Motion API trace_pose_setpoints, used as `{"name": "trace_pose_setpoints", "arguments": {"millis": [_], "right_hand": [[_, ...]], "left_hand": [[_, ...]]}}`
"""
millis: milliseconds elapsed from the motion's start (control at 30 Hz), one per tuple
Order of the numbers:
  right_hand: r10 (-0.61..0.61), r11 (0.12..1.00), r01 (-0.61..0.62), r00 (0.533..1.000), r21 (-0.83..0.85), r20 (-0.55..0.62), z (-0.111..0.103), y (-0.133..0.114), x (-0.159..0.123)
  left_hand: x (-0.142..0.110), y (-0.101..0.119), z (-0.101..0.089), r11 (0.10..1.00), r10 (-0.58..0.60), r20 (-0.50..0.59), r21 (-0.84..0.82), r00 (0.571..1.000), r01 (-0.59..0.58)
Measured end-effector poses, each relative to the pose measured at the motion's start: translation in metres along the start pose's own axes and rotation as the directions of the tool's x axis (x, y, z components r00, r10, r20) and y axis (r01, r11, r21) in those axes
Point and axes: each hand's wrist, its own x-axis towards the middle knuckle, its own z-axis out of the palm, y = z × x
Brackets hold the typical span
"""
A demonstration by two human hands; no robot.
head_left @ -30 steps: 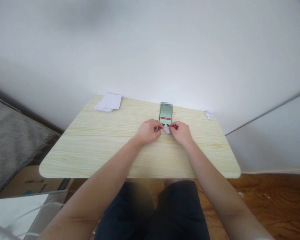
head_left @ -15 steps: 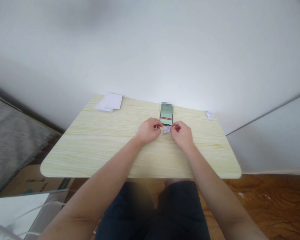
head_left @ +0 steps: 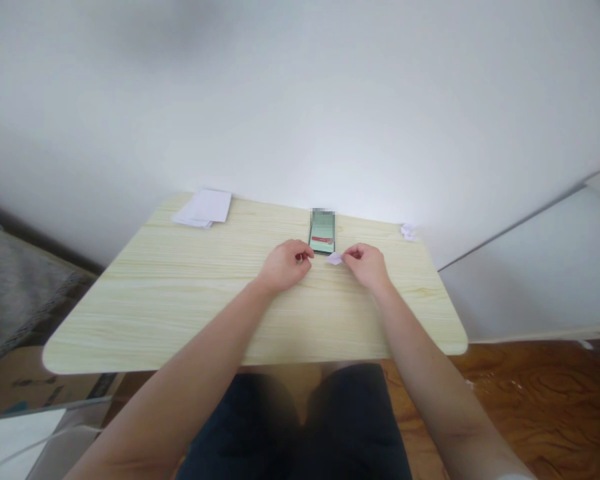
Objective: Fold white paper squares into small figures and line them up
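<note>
**Held by one tip**

Pinched a small folded paper point(head_left: 334, 258) in the right hand point(head_left: 367, 263), just in front of the phone point(head_left: 323, 233). Held nothing in the curled left hand point(head_left: 286, 265). Could have lost or torn it with a hard tug.

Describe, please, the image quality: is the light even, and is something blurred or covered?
Head view: the plain pale wall is brighter behind the table, darker toward the upper left; head view: blocky pixelation covers the upper part of the black rectangular phone; head view: the small folded white paper looks soft, its fine creases unreadable.
</note>
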Motion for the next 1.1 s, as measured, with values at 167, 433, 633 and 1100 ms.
{"name": "trace_pose_setpoints", "arguments": {"millis": [167,433,633,1100], "right_hand": [[0.244,0.969,-0.246,0.965,-0.011,-0.094,-0.070,0.065,0.031],[0.531,0.847,-0.527,0.839,0.061,-0.118,-0.145,0.140,0.068],[0.574,0.818,-0.563,0.812,0.115,-0.108,-0.149,0.148,0.082],[0.308,0.951,-0.273,0.877,0.144,-0.368,-0.117,0.083,0.058]], "left_hand": [[0.001,-0.003,0.000,1.000,-0.001,0.001,-0.012,1.000,0.001],[0.001,-0.003,-0.002,0.999,-0.038,0.004,-0.007,0.999,0.038],[0.001,-0.003,-0.002,0.998,-0.058,0.001,-0.003,0.998,0.058],[0.003,-0.003,-0.002,0.996,-0.087,-0.078,0.007,0.993,0.087]]}}
